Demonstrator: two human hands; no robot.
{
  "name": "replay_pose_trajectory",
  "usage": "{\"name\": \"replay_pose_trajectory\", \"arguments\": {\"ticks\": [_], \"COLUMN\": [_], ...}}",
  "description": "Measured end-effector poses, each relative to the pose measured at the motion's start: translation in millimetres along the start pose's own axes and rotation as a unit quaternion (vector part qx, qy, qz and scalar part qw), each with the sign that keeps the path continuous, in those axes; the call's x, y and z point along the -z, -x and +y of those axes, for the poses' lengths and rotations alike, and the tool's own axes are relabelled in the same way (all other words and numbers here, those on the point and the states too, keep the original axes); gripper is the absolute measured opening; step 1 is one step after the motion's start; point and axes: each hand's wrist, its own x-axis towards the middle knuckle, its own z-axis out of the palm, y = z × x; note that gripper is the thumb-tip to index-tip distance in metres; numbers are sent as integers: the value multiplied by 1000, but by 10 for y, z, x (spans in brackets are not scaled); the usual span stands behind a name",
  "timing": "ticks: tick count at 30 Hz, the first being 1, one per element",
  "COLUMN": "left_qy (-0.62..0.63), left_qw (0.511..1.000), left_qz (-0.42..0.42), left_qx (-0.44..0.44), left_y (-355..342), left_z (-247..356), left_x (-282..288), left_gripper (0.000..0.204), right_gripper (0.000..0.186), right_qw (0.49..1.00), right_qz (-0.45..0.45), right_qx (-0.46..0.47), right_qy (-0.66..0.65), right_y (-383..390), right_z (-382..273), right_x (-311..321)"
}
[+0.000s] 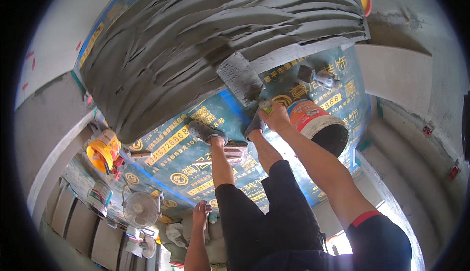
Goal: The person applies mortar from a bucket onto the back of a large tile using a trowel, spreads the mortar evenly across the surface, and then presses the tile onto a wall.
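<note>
My right hand (276,115) is closed round the handle of a rectangular plastering trowel (240,77). The trowel's mortar-smeared blade lies against the near edge of a large panel coated in wet grey mortar (196,41). Long ridges and swirls run across that coating, and a paler strip of the panel's edge shows at the right. Down by my left leg, my left hand (200,214) hangs with nothing visible in it, its fingers loosely bent and a little apart.
A mortar-rimmed bucket (304,119) stands beside my right hand. Behind my feet lies a smeared flat tool (235,154) on the printed green floor sheet (169,146). A yellow helmet (104,149), a fan (141,208) and another bucket (99,196) are at the left.
</note>
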Motion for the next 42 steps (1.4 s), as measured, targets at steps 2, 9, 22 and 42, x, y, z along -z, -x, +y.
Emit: {"name": "replay_pose_trajectory", "arguments": {"ticks": [2, 9, 22, 42], "left_qy": [11, 82, 265, 351], "left_qw": [1000, 996, 963, 936], "left_qz": [2, 7, 21, 2], "left_qx": [6, 25, 35, 38], "left_y": [-68, -233, -421, -487], "left_z": [-160, -645, -1286, -1400], "left_x": [160, 624, 864, 493], "left_gripper": [52, 49, 46, 38], "right_gripper": [57, 53, 42, 53], "right_qw": [1000, 991, 941, 945], "right_qz": [0, -98, -169, -281], "right_qx": [21, 89, 231, 165], "right_qy": [-5, -2, 179, -14], "right_y": [173, 706, 1366, 1578], "right_z": [-235, -1204, -2215, -3847], "right_x": [-319, -1339, -2557, -2700]}}
